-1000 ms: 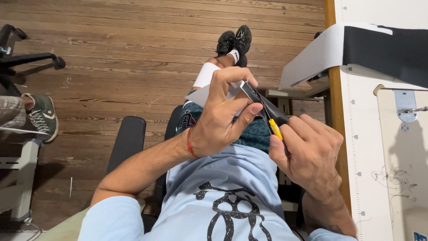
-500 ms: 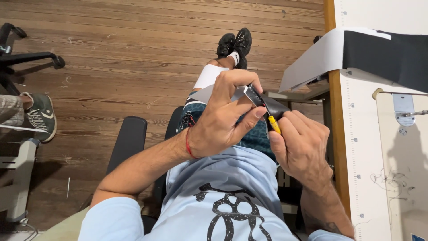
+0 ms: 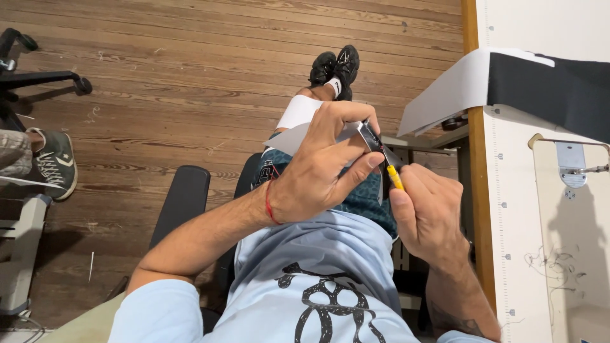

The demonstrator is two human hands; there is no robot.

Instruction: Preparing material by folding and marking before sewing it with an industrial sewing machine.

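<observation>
We start at the left, where a grey sneaker [image 3: 56, 162] rests on the wooden floor [image 3: 190, 70]. At the middle, our left hand [image 3: 318, 168] is clamped on a grey-and-black fabric piece [image 3: 372, 136], held up over our lap, off the desk. Our right hand [image 3: 429, 213] is closed around a yellow-handled tool [image 3: 394, 178], its tip at the fabric. We judge the work midway. At the right, the white desk [image 3: 527, 209] carries more black fabric [image 3: 553, 92] near its far edge.
</observation>
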